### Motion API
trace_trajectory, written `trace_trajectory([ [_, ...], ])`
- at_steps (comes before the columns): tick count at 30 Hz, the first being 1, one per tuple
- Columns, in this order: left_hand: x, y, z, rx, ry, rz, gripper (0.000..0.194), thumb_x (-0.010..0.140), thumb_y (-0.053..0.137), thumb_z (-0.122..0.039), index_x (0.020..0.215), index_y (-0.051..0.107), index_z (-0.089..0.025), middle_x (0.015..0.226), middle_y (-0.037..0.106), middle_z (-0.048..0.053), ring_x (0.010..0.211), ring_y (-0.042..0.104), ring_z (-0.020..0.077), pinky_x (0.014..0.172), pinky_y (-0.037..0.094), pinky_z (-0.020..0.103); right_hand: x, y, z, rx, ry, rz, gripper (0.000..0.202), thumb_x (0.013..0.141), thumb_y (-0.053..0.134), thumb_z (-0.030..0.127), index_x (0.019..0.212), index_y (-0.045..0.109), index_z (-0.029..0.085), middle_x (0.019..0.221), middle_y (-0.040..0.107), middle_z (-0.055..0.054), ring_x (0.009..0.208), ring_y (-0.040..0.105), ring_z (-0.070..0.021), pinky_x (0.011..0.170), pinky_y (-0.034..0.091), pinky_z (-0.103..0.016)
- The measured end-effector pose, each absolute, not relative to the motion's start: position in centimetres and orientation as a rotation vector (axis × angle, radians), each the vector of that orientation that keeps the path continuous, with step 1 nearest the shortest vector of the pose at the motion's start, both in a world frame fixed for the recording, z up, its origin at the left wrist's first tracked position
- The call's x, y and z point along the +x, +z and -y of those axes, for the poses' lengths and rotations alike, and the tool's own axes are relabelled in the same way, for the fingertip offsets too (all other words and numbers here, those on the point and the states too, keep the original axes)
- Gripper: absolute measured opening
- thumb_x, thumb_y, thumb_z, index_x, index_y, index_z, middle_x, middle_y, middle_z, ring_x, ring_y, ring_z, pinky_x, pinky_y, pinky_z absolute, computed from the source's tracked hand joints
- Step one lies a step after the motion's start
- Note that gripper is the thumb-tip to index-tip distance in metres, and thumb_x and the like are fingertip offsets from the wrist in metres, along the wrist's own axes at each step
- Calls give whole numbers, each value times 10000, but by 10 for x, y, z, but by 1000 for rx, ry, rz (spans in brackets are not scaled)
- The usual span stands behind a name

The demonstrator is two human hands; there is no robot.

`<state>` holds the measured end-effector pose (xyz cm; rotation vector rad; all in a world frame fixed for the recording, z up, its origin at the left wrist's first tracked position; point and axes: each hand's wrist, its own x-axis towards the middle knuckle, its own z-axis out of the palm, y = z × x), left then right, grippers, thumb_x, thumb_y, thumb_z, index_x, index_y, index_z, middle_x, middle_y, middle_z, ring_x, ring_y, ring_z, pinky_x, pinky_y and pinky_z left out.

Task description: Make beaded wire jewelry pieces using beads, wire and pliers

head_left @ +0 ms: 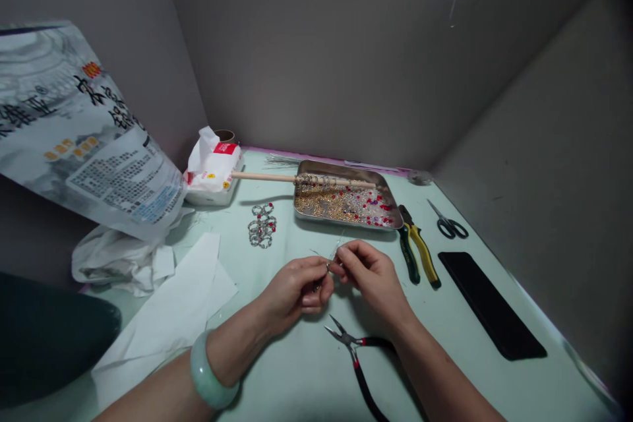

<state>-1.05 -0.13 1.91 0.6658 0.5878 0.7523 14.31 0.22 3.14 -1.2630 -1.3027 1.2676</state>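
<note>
My left hand pinches a small dark wire ring, mostly hidden by the fingertips. Close against it, my right hand has thumb and forefinger closed on thin silvery wire, whose loose ends stick up past the fingers. Long-nose pliers with black handles and red collars lie with their jaws apart below my hands. Several beaded wire rings, some with red beads, lie in a cluster to the left. Behind the hands, a metal tray holds gold, clear, red and purple beads.
A wooden stick threaded with wire rings rests across the tray. Cutting pliers, scissors and a black flat case lie at right. Left are a tissue pack, white paper and a large printed bag. Grey walls enclose the table.
</note>
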Motion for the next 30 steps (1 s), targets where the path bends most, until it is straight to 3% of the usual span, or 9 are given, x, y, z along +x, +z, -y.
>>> trace_trajectory([
  [4, -10, 20, 1, 685, 739, -600, 182, 833, 527, -284, 819, 584, -112, 530, 477, -30, 372, 217, 18, 395, 118, 201, 144, 31, -2, -1251, 1270, 1299, 285, 818, 610, 438, 733, 586, 167, 575, 547, 26, 539, 472, -102, 523, 371, -218],
  [9, -11, 17, 2, 718, 744, -600, 194, 848, 541, -317, 845, 570, -126, 527, 470, -46, 376, 205, 18, 389, 103, 196, 146, 27, -6, -1233, 1336, 1138, 422, 874, 470, 540, 767, 610, 156, 598, 581, -2, 461, 456, -82, 415, 291, -199],
  [15, -10, 14, 3, 779, 739, -625, 215, 839, 551, -348, 821, 548, -133, 501, 463, -55, 372, 200, 23, 385, 94, 201, 146, 24, -10, -1137, 1491, 1109, 269, 792, 639, 426, 876, 637, 170, 759, 592, 1, 497, 472, -59, 414, 288, -183],
  [20, -7, 15, 4, 864, 783, -704, 249, 831, 552, -383, 814, 554, -134, 487, 452, -58, 375, 235, 29, 391, 111, 202, 146, 26, -9, -1086, 1495, 1155, 234, 810, 625, 401, 790, 589, 170, 635, 546, 28, 486, 427, -66, 435, 276, -196],
  [30, -5, 16, 5, 866, 916, -765, 278, 814, 570, -408, 812, 554, -131, 500, 438, -64, 386, 241, 29, 409, 119, 208, 138, 19, 4, -1177, 1234, 1256, 213, 868, 549, 402, 839, 575, 193, 552, 500, 45, 486, 428, -97, 467, 331, -216],
])
